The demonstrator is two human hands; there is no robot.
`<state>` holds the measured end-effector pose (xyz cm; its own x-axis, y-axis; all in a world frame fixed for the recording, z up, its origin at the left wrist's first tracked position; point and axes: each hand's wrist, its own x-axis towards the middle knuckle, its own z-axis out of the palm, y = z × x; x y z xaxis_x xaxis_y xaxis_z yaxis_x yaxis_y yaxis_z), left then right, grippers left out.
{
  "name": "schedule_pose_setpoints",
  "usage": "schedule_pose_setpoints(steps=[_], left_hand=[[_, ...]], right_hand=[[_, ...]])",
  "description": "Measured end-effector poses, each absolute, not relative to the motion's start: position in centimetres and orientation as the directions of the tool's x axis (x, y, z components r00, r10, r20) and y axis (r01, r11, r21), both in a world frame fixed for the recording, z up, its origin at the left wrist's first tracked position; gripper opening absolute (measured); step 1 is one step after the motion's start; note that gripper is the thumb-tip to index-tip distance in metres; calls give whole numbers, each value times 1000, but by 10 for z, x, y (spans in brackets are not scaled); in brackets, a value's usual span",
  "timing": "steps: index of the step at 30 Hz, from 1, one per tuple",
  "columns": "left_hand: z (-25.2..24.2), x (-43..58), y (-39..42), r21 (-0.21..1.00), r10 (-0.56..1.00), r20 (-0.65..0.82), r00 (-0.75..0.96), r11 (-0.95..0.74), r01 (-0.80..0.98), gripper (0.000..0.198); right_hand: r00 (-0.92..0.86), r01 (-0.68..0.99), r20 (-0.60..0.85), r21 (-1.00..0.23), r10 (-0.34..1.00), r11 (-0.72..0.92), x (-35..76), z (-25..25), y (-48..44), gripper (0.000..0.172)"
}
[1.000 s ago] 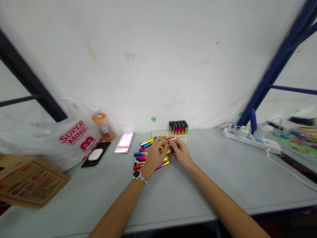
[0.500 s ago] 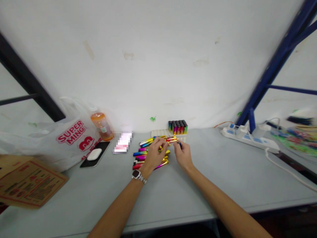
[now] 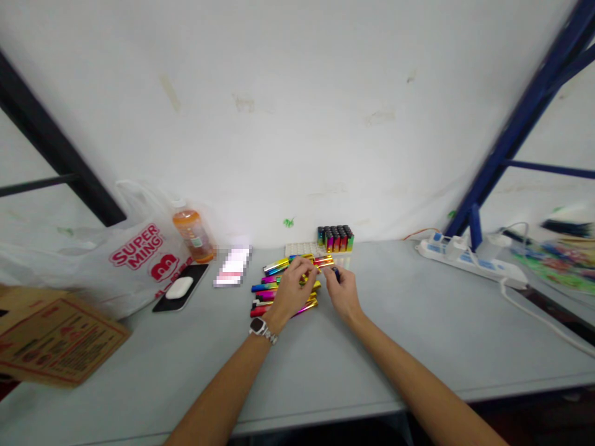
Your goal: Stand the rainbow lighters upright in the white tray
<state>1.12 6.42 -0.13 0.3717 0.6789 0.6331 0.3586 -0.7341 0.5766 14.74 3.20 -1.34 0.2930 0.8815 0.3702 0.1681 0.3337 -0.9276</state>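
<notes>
A heap of shiny multicoloured lighters (image 3: pixel 272 287) lies on the grey table (image 3: pixel 325 353). My left hand (image 3: pixel 292 291), with a watch on its wrist, rests on top of the heap, fingers curled around a few lighters. Just to its right, my right hand (image 3: pixel 343 290) is closed in a pinch on one lighter with a dark top. Behind both hands a white tray (image 3: pixel 302 249) holds a block of upright lighters (image 3: pixel 335 238) at its right end.
At the left stand a white plastic bag (image 3: pixel 116 254), an orange bottle (image 3: pixel 193 235), a black phone with a white case on it (image 3: pixel 180 288) and a cardboard box (image 3: pixel 56 337). A white power strip (image 3: pixel 469 260) with cables lies at the right, by a blue frame post.
My right hand has drawn away from the left hand a little, with a single lighter in its fingertips. The left hand has stayed on the heap.
</notes>
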Motion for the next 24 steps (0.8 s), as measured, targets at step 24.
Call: schedule_pose_setpoints(steps=[24], left_hand=[[-1, 14, 61, 574, 659, 650, 378, -752, 325, 20]], right_hand=[[312, 208, 403, -913, 861, 352, 148, -14, 34, 28]])
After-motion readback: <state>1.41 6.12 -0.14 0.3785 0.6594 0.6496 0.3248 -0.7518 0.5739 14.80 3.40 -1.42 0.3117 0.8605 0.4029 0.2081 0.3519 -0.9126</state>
